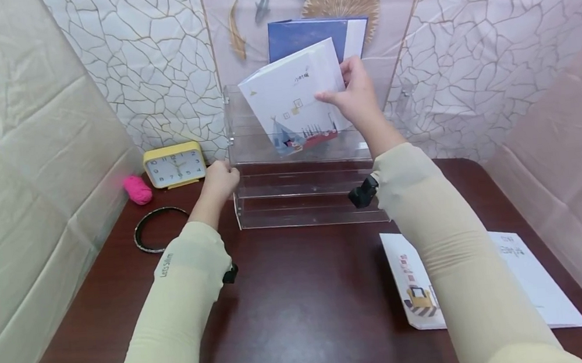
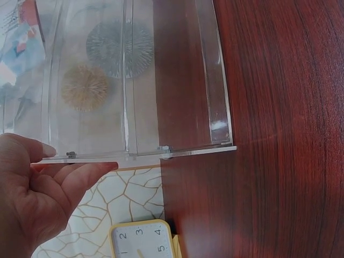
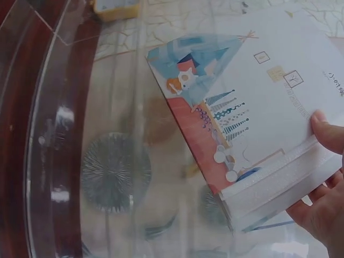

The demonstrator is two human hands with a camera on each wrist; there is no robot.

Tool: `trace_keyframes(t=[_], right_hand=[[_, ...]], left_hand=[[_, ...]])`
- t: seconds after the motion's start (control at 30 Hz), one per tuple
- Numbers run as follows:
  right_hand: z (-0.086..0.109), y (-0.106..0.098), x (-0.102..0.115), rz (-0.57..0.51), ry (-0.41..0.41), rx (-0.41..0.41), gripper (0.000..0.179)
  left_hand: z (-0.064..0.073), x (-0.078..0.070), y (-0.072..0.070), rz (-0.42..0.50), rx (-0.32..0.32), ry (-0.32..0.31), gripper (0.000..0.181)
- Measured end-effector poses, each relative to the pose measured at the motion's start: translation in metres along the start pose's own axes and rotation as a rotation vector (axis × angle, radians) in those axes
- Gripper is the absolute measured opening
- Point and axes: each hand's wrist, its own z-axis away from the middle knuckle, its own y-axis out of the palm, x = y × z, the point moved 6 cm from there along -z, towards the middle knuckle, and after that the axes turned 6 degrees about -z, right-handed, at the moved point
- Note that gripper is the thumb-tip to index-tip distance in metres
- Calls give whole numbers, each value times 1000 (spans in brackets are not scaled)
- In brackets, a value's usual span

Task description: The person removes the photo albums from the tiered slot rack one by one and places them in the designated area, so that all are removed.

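Observation:
My right hand [image 1: 358, 93] holds a white book [image 1: 295, 96] by its right edge, thumb across the front cover and fingers behind. The book tilts to the left in front of the upper part of a clear acrylic rack [image 1: 302, 191]. A tent drawing [image 3: 196, 59] shows on its cover in the right wrist view. Behind it stands a dark blue book [image 1: 303, 35], its lower part hidden. My left hand [image 1: 219, 181] grips the rack's left side panel [image 2: 199, 152], with the thumb inside and the fingers outside.
A yellow clock [image 1: 175, 164], a pink ball of yarn [image 1: 137, 189] and a dark ring-shaped band [image 1: 138, 234] are left of the rack. On the right of the table, white books [image 1: 537, 280] lie partly under my right sleeve. Fabric-covered walls enclose the back and sides.

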Motion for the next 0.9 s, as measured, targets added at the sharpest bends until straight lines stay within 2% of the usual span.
trace_keyframes(t=[0.23, 0.43, 0.53, 0.77, 0.9], right_hand=[[-7, -15, 8, -134, 28, -6, 48], [-10, -35, 8, -139, 66, -49, 49], [-11, -44, 10, -165, 59, -64, 49], [-12, -46, 17, -276, 54, -54, 49], [-9, -46, 23, -347, 18, -51, 49]], left_hand=[[0, 1, -1, -6, -15, 6, 29], [0, -2, 3, 4, -5, -5, 29], [0, -4, 5, 10, -4, -5, 29], [1, -1, 4, -5, -12, -13, 30], [2, 1, 1, -17, -18, -11, 29]])
